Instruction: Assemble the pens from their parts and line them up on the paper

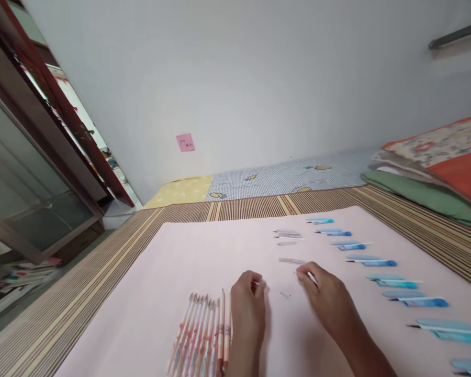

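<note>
Just beyond my right hand [326, 293], the grey tube [291, 261] lies crosswise, farther from my left hand [249, 303]. My right fingers pinch a slim white rod [313, 278]; whether the left ones hold anything, I cannot tell.

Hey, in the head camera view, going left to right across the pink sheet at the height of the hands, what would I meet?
Row of pens, left hand, small thin piece lying in the gap, right hand with a thin white rod, blue pen parts.
</note>
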Demonstrator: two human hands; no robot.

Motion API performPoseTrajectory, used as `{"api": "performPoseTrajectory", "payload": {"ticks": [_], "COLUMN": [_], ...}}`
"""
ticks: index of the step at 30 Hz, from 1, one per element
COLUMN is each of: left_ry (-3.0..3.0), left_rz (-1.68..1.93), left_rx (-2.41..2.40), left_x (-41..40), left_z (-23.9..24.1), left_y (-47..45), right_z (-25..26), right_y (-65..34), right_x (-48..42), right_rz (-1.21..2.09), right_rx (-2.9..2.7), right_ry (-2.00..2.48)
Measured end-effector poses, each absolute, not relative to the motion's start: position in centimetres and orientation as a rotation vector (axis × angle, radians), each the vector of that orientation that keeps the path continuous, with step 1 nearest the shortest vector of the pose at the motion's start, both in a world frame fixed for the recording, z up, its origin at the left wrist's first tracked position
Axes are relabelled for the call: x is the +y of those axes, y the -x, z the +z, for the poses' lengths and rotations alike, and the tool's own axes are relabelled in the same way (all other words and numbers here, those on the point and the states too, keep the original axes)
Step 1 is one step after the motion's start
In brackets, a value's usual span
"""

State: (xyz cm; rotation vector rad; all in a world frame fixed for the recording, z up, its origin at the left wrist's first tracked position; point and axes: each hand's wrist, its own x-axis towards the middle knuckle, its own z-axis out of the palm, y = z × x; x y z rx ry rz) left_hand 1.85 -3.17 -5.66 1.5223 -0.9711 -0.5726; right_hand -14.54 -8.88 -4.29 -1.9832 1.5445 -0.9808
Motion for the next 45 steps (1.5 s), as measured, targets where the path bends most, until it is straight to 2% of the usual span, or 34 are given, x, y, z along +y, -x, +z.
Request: {"api": "performPoseTrajectory", "payload": {"ticks": [5, 15, 25, 39, 42, 45], "left_ry": [-1.465, -0.855, -0.751, -0.673, -0.634, -0.535], "left_rz": [-0.663, -1.158, -1.285, -1.360, -1.458, -1.556], "left_rx": [-0.901, -0.115, 0.024, 0.015, 0.187, 0.323], "left_x": [-3.4, -2.8, -2.8, -2.5, -2.6, -2.6], "left_z": [-5.7, -3.8, -3.0, -2.3, -2.2, -2.3], "left_y": [-2.8, -3.6, -1.4, -0.7, -0.7, -0.8], "right_z": [-4.5, -2.8, -0.6, -0.8, -0.2, 0.5], "right_y": [14.6, 13.3, 12.7, 13.4, 13.4, 13.7], "right_x": [-8.9, -7.9, -6.6, -6.7, -6.3, -5.9], "right_rz": [-0.968, -1.061, -1.112, -1.244, -1.326, -1.439], "right_rx": [1.534, 1.256, 1.142, 0.956, 0.969, 1.097], "right_ry": [1.955, 1.800, 1.746, 2.132, 2.044, 1.765]}}
